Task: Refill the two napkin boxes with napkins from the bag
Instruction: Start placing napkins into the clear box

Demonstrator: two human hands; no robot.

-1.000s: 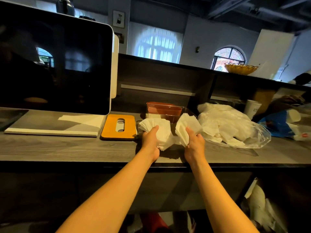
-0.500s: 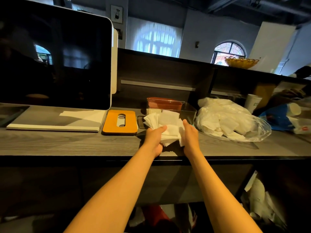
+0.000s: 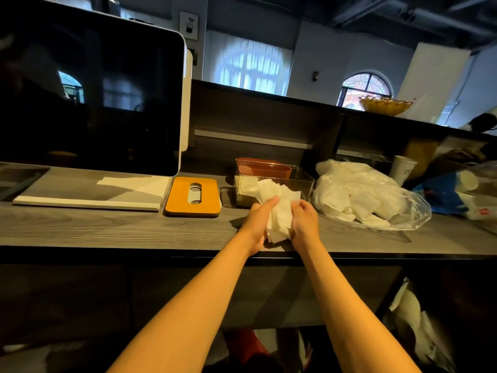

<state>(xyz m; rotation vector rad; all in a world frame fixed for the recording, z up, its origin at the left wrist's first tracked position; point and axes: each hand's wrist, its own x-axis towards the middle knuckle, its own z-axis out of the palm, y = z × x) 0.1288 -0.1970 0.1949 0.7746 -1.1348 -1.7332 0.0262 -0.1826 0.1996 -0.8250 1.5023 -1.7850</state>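
Head view, left hand (image 3: 258, 221) and right hand (image 3: 305, 223) gripping napkin stack (image 3: 279, 211) between them at frame centre, over desk (image 3: 107, 227), before clear napkin box (image 3: 304, 179), napkin bag (image 3: 376, 200) right of it.

faint print on paper cup (image 3: 401, 168) too blurred to read, no other text legible

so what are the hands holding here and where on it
Both hands hold one stack of napkins: the left hand grips its left side, the right hand its right side.
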